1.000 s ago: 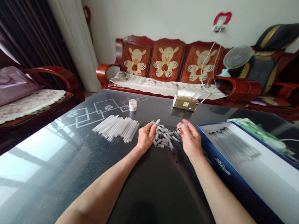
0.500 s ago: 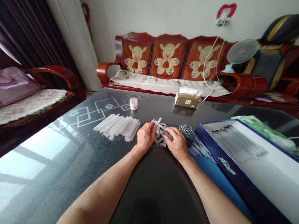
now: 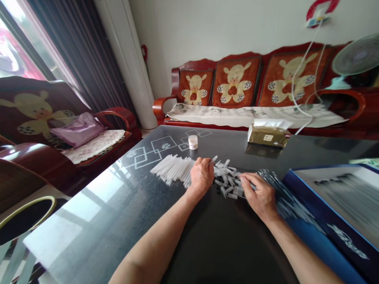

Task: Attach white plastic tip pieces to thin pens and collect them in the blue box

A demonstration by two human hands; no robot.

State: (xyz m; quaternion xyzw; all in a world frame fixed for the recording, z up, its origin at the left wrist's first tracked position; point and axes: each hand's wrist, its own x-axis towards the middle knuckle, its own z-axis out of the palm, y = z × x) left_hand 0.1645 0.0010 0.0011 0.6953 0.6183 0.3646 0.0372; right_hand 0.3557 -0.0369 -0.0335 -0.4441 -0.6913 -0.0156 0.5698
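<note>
My left hand (image 3: 202, 175) is closed, with a small translucent pen cap (image 3: 213, 159) sticking out past its fingertips. Beneath and right of it spreads a heap of pale pen caps (image 3: 230, 180) with a few black bits among them. At the heap's right edge my right hand (image 3: 260, 194) has thumb and fingers drawn together; what they pinch, if anything, is too small to make out. White pen barrels (image 3: 172, 168) lie side by side just left of my left hand. Thin dark-tipped pen refills (image 3: 297, 210) lie in a bundle beyond my right hand.
A blue-edged box (image 3: 341, 231) with more refills (image 3: 342, 194) stands at right on the dark glossy table (image 3: 95, 230). A small white cup (image 3: 193, 142) and a gold tissue box (image 3: 267, 136) sit farther back. A round yellow-rimmed stool (image 3: 50, 202) stands left.
The view has swung left, so the scene sits farther right. My hands have moved apart, uncovering more of the cap heap, and a cap now shows at my left fingertips.
</note>
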